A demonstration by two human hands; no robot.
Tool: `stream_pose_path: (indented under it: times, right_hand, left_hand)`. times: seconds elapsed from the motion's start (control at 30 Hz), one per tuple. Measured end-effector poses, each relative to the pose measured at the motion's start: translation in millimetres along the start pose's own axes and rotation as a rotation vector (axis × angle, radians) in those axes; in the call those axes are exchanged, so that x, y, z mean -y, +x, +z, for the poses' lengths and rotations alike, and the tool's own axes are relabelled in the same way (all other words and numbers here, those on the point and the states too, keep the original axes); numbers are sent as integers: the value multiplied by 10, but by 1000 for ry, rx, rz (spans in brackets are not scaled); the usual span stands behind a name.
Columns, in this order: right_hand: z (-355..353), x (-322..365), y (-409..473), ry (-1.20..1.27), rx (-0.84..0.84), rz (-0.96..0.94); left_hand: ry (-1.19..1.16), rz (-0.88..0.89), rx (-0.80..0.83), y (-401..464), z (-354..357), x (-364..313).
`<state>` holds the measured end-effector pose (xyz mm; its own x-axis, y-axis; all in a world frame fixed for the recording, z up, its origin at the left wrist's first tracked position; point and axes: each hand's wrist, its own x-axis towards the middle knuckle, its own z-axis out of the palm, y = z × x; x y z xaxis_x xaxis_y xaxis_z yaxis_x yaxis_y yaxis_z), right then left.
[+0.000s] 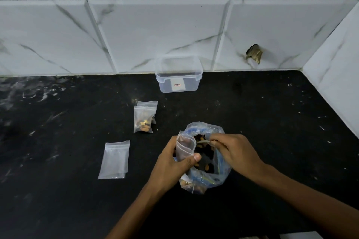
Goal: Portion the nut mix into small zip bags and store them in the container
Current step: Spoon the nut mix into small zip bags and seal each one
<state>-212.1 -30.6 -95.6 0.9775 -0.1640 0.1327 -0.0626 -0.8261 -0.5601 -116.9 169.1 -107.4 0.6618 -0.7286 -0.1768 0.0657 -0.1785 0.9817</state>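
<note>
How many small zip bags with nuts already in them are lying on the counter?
2, it seems: a filled bag left of centre, with a second bag mostly hidden beneath it. Another small bag is held in the left hand, not lying down.

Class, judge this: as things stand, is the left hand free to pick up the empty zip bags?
Probably not yet: the left hand grips a small bag. The counter between it and the empty bags is bare.
</note>
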Motion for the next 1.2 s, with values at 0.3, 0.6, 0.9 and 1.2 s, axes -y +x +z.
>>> stream_pose_path:
  times: [0.3,0.6,0.9,1.2]
  right_hand:
    - [12,-38,-77,20,-52,42]
    - [55,81,-227,245,36,363]
    - [62,183,-24,583,67,787]
    - [-271,56,-105,801,-21,922]
  left_hand:
    - [12,1,-21,6,-21,-1]
    - [23,16,-6,-2,26,-28]
    - [31,-2,-2,-15,35,-49]
    - [16,17,-46,6,-67,-135]
